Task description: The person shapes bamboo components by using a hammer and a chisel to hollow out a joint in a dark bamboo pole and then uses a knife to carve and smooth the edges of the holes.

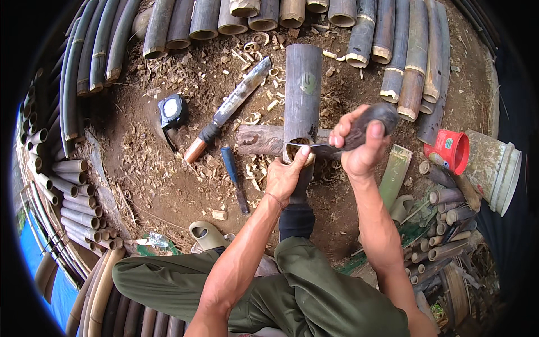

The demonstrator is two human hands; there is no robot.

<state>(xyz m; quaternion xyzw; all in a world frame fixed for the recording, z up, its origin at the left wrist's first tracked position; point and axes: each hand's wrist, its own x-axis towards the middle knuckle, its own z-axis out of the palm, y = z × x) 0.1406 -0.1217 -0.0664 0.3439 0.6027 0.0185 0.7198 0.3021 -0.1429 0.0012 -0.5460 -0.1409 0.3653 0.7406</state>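
A thick grey bamboo tube [302,84] lies pointing away from me, its near open end resting across a short log [260,139]. My left hand [282,178] is closed on the rim of that near end, its thumb beside the tip of a blade. In my closed right hand [362,149] is a knife [370,126] with a thick dark handle. Its narrow blade reaches left onto the tube's pale rim. Left of the tube, a machete [241,92] with a wooden grip lies on the dirt. Nearer me lies a blue-handled chisel [230,163].
A tape measure [172,110] sits at left. Cut bamboo lengths [206,19] line the far side, with stacked bamboo pieces [81,216] at left. A red tub [447,151] and a whitish bucket [494,168] lie at right. Shavings litter the dirt floor [146,191].
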